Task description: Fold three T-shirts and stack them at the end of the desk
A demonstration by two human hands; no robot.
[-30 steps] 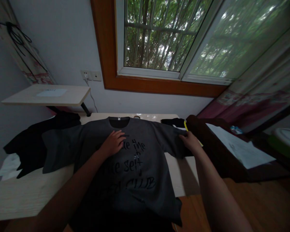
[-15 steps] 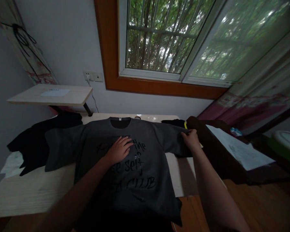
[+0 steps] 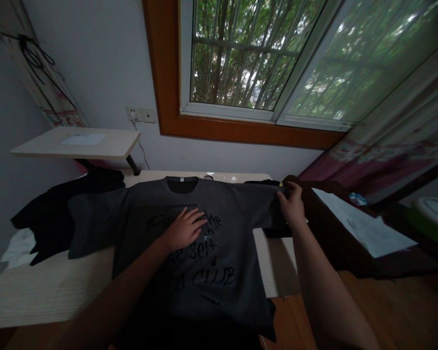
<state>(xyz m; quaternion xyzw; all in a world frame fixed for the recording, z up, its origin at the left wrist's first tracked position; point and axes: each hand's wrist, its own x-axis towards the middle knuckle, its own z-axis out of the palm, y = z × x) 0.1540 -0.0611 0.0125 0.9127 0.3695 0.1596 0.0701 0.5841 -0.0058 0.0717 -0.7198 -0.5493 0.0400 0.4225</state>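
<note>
A dark grey T-shirt with black lettering lies spread face up over the table, its collar at the far side and its hem hanging past the near edge. My left hand rests flat on the chest print, fingers outstretched, covering some letters. At the right, my right hand pinches the end of the shirt's right-side sleeve between thumb and fingers. The opposite sleeve lies stretched out to the left.
Black clothing lies at the table's left, partly under a small raised shelf. Beyond the light wooden table are a wall and window. A dark brown box-like thing with a paper sheet stands at right.
My right hand has shifted slightly right and up with the sleeve, which looks pulled straighter. My left hand has stayed nearly in place on the shirt.
</note>
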